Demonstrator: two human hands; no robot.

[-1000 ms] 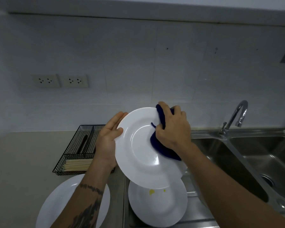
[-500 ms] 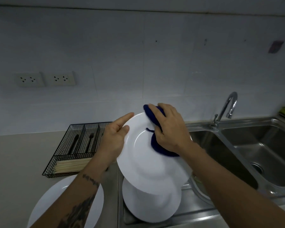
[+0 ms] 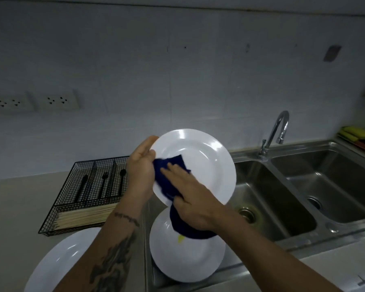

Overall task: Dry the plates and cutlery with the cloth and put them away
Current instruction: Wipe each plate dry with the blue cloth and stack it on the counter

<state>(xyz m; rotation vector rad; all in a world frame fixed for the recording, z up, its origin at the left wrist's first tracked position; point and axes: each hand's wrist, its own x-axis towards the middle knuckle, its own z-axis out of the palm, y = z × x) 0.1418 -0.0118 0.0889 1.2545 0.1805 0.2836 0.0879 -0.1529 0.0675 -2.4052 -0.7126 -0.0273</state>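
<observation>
Plate [image 3: 200, 157] held tilted above the sink's draining edge, face toward the camera; left hand [image 3: 140, 171] cups its left rim, thumb on the front, fingers hidden behind so their lie cannot be told; right hand [image 3: 190, 199] lies on the plate's lower left, fingers fairly straight, pressing the dark blue cloth [image 3: 171, 175] against the face, the cloth's tail hanging below the wrist.

Step in hand, as judged: wiping the face of this plate; upper and right parts of the face lie clear of the cloth.

Doing it well: keep the palm flat and sweep in arcs from well to rim; turn the plate with the left hand rather than chasing it with the right; grip firm at the rim, since a wet glazed plate will likely slip; do the back before setting it down.

Second plate [image 3: 183, 256] lies directly beneath, a yellow speck near its top edge; the trailing cloth hangs close to it and may pick that up.

Third plate [image 3: 57, 264] rests on the counter [image 3: 15, 211] at lower left; wire cutlery basket [image 3: 89, 186] behind it, dark utensils and pale chopsticks inside.
</observation>
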